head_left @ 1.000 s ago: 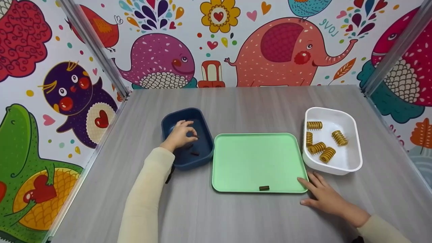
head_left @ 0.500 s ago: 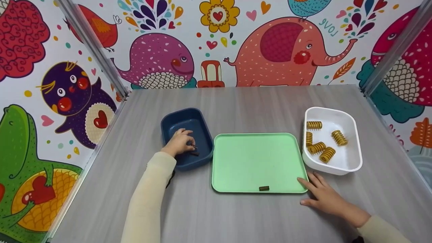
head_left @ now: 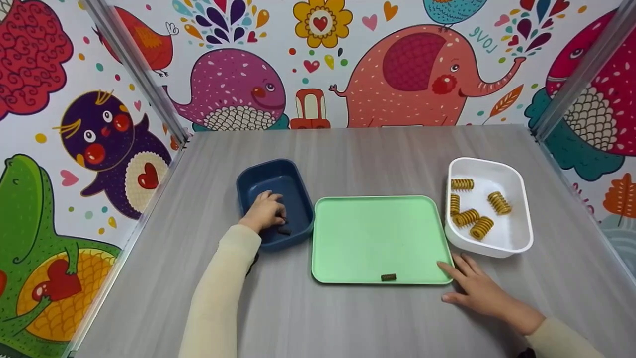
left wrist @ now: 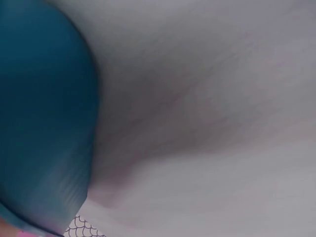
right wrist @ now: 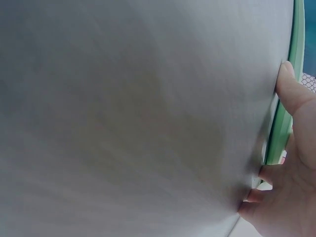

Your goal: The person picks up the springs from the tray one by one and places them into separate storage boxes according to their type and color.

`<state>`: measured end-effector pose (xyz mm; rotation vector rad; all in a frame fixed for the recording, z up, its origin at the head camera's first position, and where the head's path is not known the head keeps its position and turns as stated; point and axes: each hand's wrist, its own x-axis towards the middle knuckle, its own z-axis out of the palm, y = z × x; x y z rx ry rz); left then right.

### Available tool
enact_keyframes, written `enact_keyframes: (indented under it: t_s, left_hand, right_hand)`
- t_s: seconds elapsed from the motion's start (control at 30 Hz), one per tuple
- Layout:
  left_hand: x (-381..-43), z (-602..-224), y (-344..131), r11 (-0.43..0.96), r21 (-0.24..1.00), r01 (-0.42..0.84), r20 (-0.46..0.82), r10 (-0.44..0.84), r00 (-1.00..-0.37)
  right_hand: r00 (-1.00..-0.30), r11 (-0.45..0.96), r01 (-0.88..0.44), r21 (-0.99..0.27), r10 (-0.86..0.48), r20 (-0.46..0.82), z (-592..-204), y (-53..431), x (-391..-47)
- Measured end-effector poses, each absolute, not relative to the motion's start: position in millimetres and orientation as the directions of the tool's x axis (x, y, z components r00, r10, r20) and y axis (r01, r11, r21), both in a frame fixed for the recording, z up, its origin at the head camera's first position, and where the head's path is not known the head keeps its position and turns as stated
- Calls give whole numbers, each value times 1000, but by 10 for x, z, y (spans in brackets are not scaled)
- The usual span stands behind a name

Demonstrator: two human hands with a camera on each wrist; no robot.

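My left hand (head_left: 268,211) reaches down into a dark blue bin (head_left: 301,179), its fingers bent over the bottom. Just below its fingertips lies a small dark spring (head_left: 284,230), and a second dark bit shows right at the fingertips; I cannot tell whether the fingers pinch it. A light green tray (head_left: 377,233) lies between the bins, bearing one small dark spring (head_left: 388,277) near its front edge. My right hand (head_left: 479,291) rests spread at the tray's front right corner, one finger over the rim. In the right wrist view, its fingertips (right wrist: 286,71) are at the table beside the green rim.
A white bin (head_left: 516,199) stands at the right with several yellow-brown coil springs (head_left: 482,227) in it. Both bins stand close to the tray on a grey wood-grain table (head_left: 278,308). Cartoon-printed panels (head_left: 318,64) enclose the table at the back and sides.
My left hand has gone lower and slightly towards me inside the blue bin. A dark spring there has shifted slightly. The right hand and the tray have stayed put.
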<state>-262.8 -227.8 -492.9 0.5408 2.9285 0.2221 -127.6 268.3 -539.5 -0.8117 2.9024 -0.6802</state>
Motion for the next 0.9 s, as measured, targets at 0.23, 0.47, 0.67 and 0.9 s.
enact_keyframes:
  t_s: [0.23,0.47,0.67,0.9]
  left_hand:
    - [-2622,-4850,-2250,916,270,295,-142,341,-929]
    - [-2627,-4656,-2182,889,363,279,-73,326,-943]
    - [-2589,-4454,-2031,820,465,333,-5,379,-925]
    - [-2511,-4351,-1726,752,518,407,46,451,-891]
  right_hand:
    - [-863,768,-475,-430,-502,56,-5392,2688,-1280]
    - [-858,767,-487,-418,-509,67,-5403,2684,-1285]
    - [-863,775,-474,-418,-504,42,-5383,2681,-1290]
    - [-864,780,-462,-422,-503,17,-5371,2683,-1294]
